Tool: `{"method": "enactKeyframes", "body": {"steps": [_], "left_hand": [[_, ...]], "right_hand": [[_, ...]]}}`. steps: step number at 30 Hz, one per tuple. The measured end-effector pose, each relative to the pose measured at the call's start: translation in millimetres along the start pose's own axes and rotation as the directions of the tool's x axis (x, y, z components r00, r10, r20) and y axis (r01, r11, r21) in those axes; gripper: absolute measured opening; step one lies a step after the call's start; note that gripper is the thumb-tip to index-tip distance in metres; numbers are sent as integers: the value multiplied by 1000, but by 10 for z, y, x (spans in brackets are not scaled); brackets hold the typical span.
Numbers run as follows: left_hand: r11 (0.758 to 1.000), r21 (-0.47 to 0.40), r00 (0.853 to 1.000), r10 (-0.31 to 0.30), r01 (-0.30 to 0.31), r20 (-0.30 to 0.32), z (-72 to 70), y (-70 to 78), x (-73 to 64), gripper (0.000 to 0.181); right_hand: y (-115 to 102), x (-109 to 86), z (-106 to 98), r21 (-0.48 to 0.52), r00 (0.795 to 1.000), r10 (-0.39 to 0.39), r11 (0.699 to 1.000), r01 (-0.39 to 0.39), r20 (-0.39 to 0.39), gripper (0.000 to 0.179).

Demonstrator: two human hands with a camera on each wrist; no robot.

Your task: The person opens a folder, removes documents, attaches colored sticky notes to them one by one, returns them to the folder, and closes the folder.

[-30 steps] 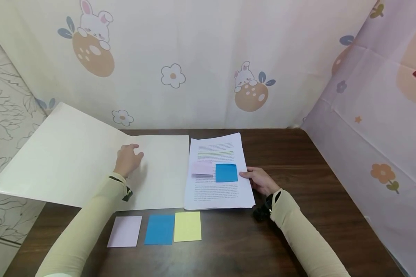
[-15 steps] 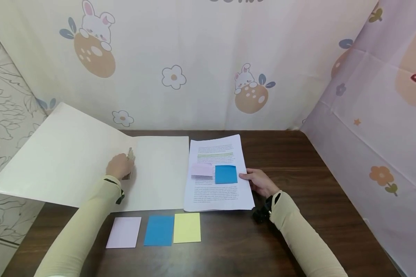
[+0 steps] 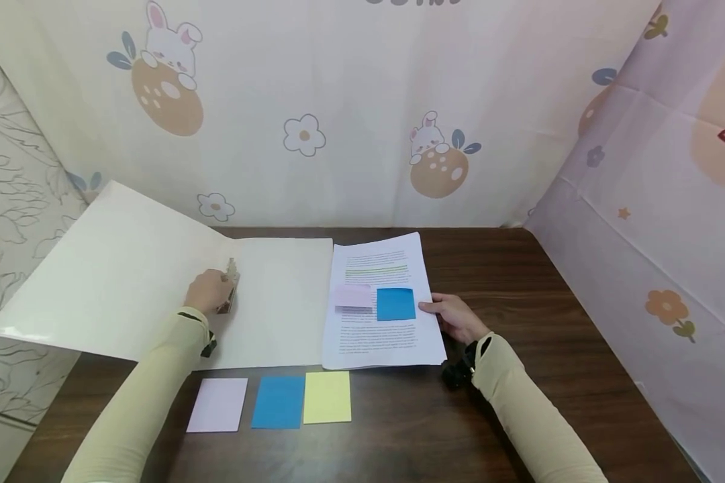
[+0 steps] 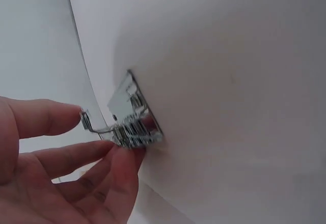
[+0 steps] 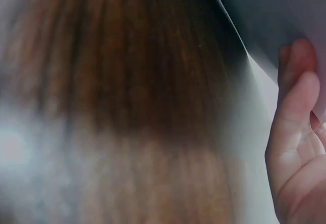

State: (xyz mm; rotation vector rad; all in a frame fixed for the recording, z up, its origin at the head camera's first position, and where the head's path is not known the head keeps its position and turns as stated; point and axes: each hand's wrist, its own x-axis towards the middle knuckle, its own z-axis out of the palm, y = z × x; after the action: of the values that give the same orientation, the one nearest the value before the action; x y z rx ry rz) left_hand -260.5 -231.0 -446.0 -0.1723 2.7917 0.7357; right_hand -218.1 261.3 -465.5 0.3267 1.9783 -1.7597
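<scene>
A white clip folder point(image 3: 284, 302) lies spread on the dark table, its left cover tilted up. Near the fold, my left hand point(image 3: 207, 290) holds the folder's metal clip point(image 3: 232, 272). In the left wrist view the thumb touches the end of the raised clip lever point(image 4: 90, 123), and the other fingers are bent at the clip's base. My right hand point(image 3: 457, 318) grips the right edge of a stack of printed sheets point(image 3: 374, 342), thumb on top and fingers underneath. A lilac note point(image 3: 354, 295) and a blue note point(image 3: 395, 304) are on the top sheet.
Along the folder's front edge lie a lilac pad point(image 3: 217, 404), a blue pad point(image 3: 278, 402) and a yellow pad point(image 3: 327, 397) of sticky notes. A patterned curtain point(image 3: 350, 188) hangs behind the table point(image 3: 495, 261) and along its right side.
My left hand has shifted left and the clip has come into sight, its lever standing up. The right hand and the stack of sheets stay almost still.
</scene>
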Motion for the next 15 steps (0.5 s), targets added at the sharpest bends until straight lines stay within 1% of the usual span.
{"method": "enactKeyframes", "body": {"steps": [2, 6, 9, 15], "left_hand": [[1000, -7, 1000, 16, -16, 8, 24, 30, -9, 41], [999, -33, 999, 28, -27, 21, 96, 127, -13, 37], [998, -48, 998, 47, -45, 40, 144, 229, -9, 38], [996, -60, 992, 77, -71, 100, 236, 453, 12, 46]], "right_hand": [[-14, -8, 1, -3, 1000, 0, 1000, 0, -2, 51], [-44, -25, 11, -12, 1000, -14, 1000, 14, 7, 53], [-61, -40, 26, -13, 1000, -22, 1000, 22, 10, 53], [-55, -53, 45, -11, 1000, -22, 1000, 22, 7, 52]]}}
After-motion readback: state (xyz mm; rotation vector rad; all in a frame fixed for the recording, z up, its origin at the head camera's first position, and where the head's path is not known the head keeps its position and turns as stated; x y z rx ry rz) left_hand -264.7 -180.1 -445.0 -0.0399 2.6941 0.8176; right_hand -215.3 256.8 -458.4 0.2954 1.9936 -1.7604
